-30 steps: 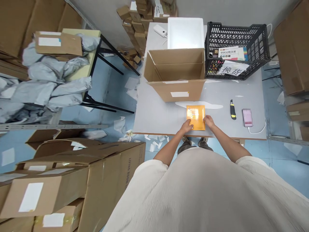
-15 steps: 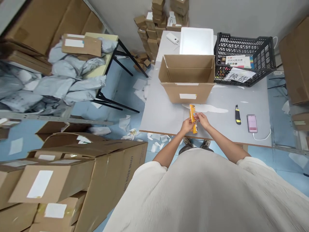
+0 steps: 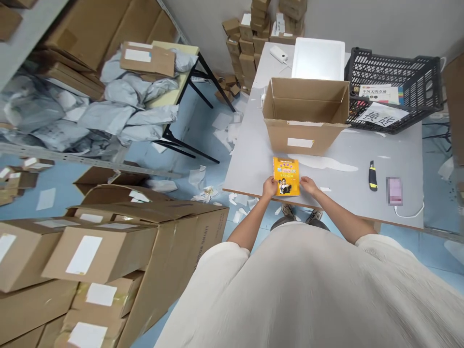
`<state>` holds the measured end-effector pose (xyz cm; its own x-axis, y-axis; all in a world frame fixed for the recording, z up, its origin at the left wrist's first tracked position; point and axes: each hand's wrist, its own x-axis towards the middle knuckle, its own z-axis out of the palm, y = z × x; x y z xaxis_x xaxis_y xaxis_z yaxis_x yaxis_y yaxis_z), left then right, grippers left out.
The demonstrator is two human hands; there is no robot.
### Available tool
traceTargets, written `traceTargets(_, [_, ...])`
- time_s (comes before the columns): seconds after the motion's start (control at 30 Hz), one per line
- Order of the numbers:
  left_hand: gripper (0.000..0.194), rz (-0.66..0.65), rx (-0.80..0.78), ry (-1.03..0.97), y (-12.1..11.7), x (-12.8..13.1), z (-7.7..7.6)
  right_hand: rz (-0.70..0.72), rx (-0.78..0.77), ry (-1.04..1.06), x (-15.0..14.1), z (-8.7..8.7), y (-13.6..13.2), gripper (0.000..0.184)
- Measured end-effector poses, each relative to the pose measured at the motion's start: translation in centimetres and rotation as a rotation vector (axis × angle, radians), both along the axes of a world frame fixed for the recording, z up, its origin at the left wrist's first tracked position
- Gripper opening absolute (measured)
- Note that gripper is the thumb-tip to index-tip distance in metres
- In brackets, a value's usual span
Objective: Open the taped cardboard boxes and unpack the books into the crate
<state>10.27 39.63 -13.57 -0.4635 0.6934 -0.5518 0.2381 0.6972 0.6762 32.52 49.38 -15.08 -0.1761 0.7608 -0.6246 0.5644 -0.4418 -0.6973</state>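
A yellow-orange book [image 3: 286,169] with a printed picture on its cover faces up near the table's front edge. My left hand [image 3: 269,187] is closed on its lower left edge. Over at the book's right edge, my right hand [image 3: 308,185] has its fingers pinched on the side. Just beyond the book stands an open cardboard box [image 3: 304,137] with a white label on its front. To the right lie a yellow-and-black utility knife [image 3: 372,176] and a phone [image 3: 394,191] with a white cable.
Behind the box are a white foam box [image 3: 319,58] and a black plastic crate [image 3: 413,108] holding books. Cardboard cartons [image 3: 119,246] crowd the left front. Grey mailer bags [image 3: 108,116] fill the shelf and side table. Paper scraps litter the floor.
The book has turned from edge-on to cover up, and my hands have moved apart to its two sides. The whole view has shifted, so the table appears further right.
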Motion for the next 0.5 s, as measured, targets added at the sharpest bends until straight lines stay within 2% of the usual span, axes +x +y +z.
traceTargets(0.2, [0.032, -0.012, -0.104, -0.029, -1.9, -0.8, -1.2, 0.072, -0.045, 0.028, -1.5, -0.3, -1.3, 0.042])
traceTargets(0.5, [0.053, 0.022, -0.099, -0.090, -2.1, -0.9, -2.1, 0.041, -0.066, -0.031, -1.9, 0.6, -1.1, 0.046])
